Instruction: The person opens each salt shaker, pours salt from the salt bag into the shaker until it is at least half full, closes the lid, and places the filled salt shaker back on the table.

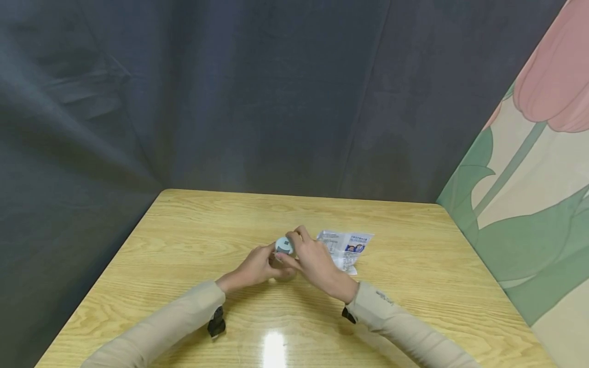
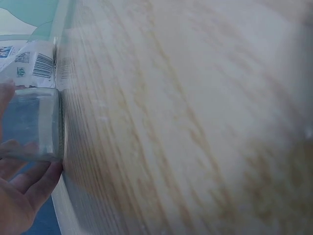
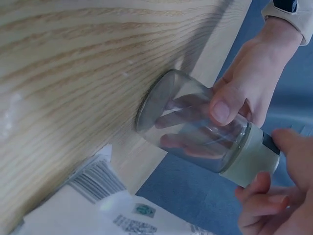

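Observation:
A clear glass jar [image 3: 164, 115] stands on the wooden table, and I can see through its walls that no contents show. My left hand [image 1: 254, 267] grips the glass body, its fingers visible behind the jar in the right wrist view. On top sits a pale green lid [image 3: 249, 159] with a dark patch at its edge. My right hand [image 1: 318, 263] holds this lid between thumb and fingers. Just beyond the right hand is a white printed packet [image 1: 347, 250] with a barcode. In the left wrist view the jar's lid is out of frame.
The light wooden table [image 1: 193, 230] stretches around the hands, with a glare spot near its front. A dark curtain [image 1: 285, 102] hangs behind and to the left. At the right is a panel with a tulip picture [image 1: 543, 204].

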{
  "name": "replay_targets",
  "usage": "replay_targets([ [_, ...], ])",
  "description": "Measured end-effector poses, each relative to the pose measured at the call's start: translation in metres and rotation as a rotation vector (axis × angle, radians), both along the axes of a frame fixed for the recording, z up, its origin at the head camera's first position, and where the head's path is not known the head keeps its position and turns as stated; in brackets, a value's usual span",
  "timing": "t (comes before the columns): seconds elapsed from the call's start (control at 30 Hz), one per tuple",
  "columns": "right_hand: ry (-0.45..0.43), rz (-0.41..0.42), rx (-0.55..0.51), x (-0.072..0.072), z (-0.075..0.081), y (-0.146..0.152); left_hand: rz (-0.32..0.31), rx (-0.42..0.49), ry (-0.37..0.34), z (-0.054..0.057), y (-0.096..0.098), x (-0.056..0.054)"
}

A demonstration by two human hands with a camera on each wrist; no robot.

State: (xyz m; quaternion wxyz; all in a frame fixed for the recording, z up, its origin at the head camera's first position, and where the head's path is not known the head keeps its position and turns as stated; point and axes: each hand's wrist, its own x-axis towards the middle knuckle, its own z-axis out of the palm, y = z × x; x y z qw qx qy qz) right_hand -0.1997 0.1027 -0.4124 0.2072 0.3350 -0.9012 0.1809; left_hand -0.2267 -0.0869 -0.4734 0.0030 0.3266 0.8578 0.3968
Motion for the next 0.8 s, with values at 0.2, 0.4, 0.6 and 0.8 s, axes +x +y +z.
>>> replay_targets([
  [0.2, -0.007, 0.029, -0.006, -0.0013, 0.0006, -0.001, -0.016, 0.0, 0.016, 0.0003, -0.0006, -0.0007],
  [0.4, -0.043, 0.08, -0.027, -0.0031, 0.0005, -0.0031, -0.032, 0.009, 0.022, -0.0008, -0.0023, -0.0014],
  [0.6, -0.068, 0.073, -0.012, -0.0022, 0.0015, -0.0021, -0.03, 0.004, 0.001, 0.0006, -0.0025, -0.0006],
  [0.8, -0.077, 0.009, -0.009, -0.0015, 0.0015, 0.0009, -0.031, 0.005, -0.002, 0.0019, -0.0017, -0.0006],
])
